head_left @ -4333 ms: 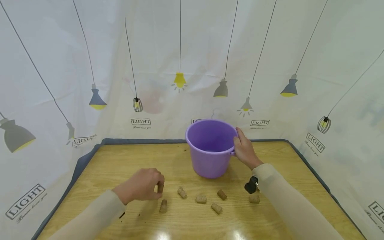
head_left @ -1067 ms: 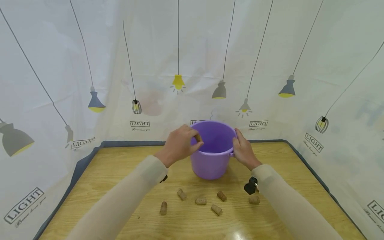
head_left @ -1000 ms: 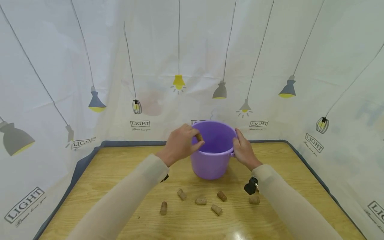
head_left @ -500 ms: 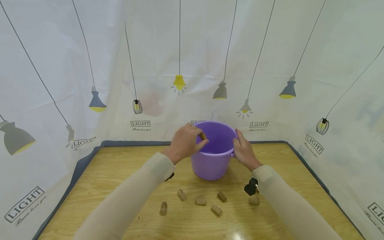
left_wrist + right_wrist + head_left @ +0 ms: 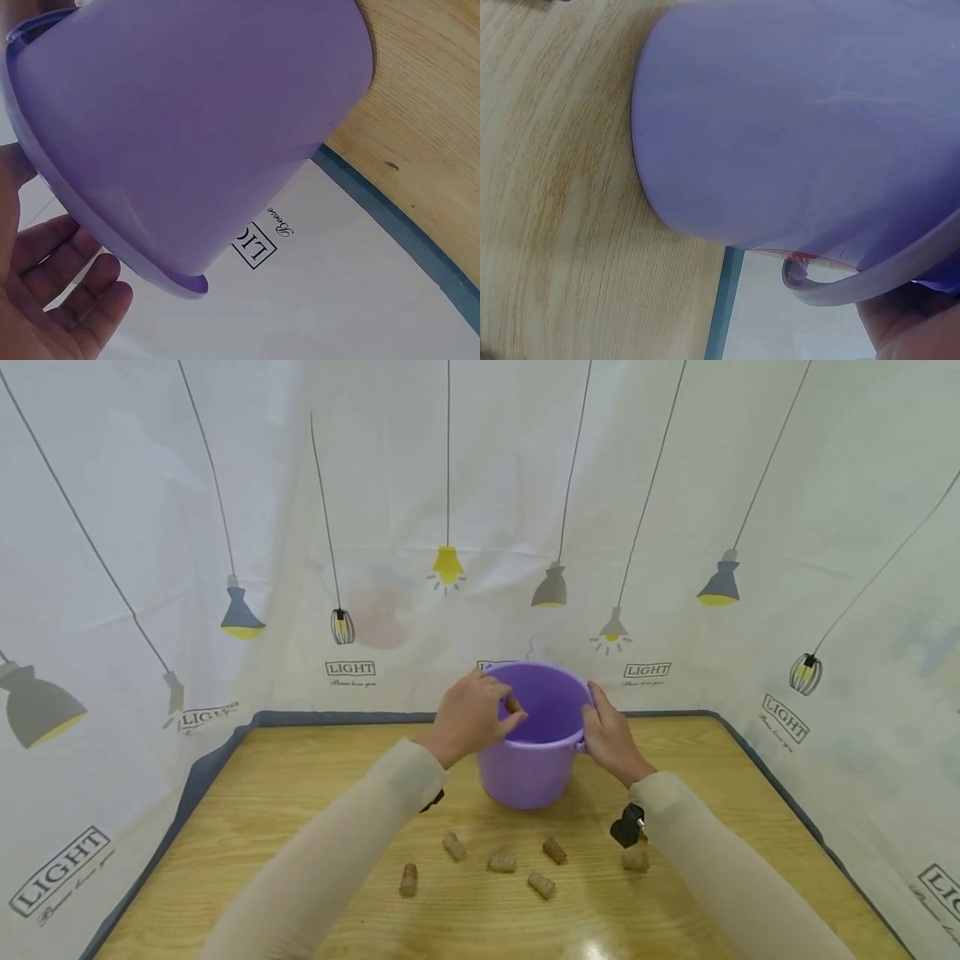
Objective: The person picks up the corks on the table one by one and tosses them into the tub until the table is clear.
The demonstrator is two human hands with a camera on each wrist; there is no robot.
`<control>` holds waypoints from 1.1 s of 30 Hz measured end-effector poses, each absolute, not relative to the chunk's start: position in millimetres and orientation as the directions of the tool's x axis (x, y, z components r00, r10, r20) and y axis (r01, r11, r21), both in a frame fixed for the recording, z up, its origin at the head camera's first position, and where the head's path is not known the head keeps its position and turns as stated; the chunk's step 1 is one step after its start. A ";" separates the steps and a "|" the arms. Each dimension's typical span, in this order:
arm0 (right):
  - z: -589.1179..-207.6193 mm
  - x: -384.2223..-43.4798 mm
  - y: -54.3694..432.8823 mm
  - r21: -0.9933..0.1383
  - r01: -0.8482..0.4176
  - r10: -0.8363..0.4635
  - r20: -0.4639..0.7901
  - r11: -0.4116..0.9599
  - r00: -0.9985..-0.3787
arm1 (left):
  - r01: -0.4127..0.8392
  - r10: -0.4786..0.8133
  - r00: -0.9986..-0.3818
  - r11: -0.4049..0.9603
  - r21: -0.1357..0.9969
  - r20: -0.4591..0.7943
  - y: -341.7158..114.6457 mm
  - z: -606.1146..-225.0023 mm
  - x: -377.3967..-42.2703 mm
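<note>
- Head view, lower centre: tan cylindrical corks [image 5: 502, 862] lie loose, likely light and apt to roll; pinch mid-body.
- Centre: the left hand [image 5: 468, 712] pinches a brown cylindrical cork [image 5: 513, 704], probably firm, at the mouth of a round purple plastic bucket [image 5: 525, 775].
- Right of centre: the right hand [image 5: 613, 739] grips the bucket's rim, likely its surest hold.

Soft, even light; small glare on the near tabletop [image 5: 480, 918].
</note>
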State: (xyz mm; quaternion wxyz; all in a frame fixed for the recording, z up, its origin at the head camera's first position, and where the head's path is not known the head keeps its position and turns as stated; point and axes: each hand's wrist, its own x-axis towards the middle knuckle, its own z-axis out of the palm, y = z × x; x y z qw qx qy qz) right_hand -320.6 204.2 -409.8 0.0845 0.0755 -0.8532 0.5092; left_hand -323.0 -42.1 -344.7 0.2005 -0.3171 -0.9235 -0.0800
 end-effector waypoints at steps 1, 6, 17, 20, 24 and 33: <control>-409.6 -320.6 204.2 -0.858 -0.214 -0.046 0.219 0.467 -0.975 | 0.609 0.551 -0.726 0.793 0.012 0.411 -41.4 -344.7 -323.2; -409.6 -319.9 203.8 -0.861 -0.214 -0.053 0.214 0.462 -0.975 | 0.596 0.543 -0.735 0.803 0.004 0.406 -40.9 -344.8 -322.7; -409.8 -321.1 203.4 -0.863 -0.209 -0.041 0.215 0.460 -0.976 | 0.636 0.551 -0.667 0.772 -0.002 0.502 -49.7 -341.5 -315.0; -409.5 -320.7 204.0 -0.863 -0.206 -0.036 0.214 0.462 -0.976 | 0.640 0.549 -0.656 0.768 -0.003 0.519 -52.5 -341.8 -313.6; -408.8 -320.2 204.1 -0.866 -0.205 -0.042 0.209 0.456 -0.977 | 0.642 0.545 -0.649 0.767 -0.003 0.531 -57.4 -341.6 -310.4; -410.0 -320.6 204.7 -0.872 -0.212 -0.047 0.214 0.441 -0.976 | 0.666 0.567 -0.617 0.746 -0.023 0.546 -68.3 -337.7 -299.6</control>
